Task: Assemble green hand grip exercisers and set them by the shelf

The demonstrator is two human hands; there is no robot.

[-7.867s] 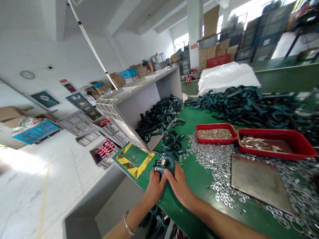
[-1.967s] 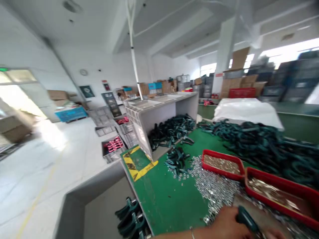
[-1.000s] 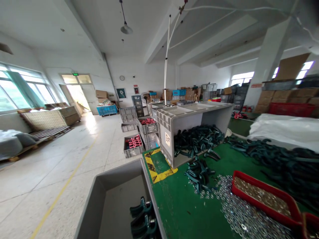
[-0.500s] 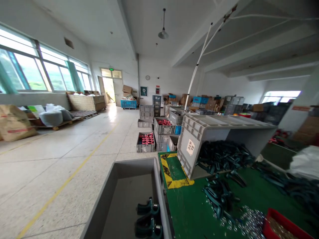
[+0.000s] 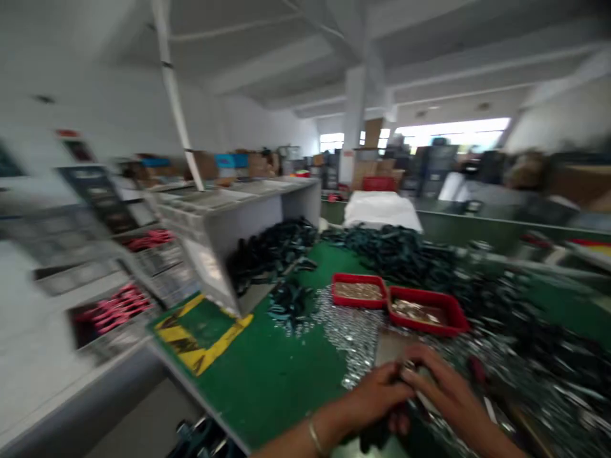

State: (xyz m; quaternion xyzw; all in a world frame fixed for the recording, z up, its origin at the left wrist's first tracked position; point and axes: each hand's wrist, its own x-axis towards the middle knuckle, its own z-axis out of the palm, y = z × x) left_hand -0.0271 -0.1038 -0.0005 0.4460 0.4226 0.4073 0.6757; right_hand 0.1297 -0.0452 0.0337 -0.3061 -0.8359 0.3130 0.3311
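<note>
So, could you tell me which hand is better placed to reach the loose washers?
Probably the right hand: it lies among the loose washers, while the left hand is over the green bench top.

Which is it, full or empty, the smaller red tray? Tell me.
Not empty: the smaller red tray holds small metal pieces spread across its floor; blur hides how deep they lie.
</note>
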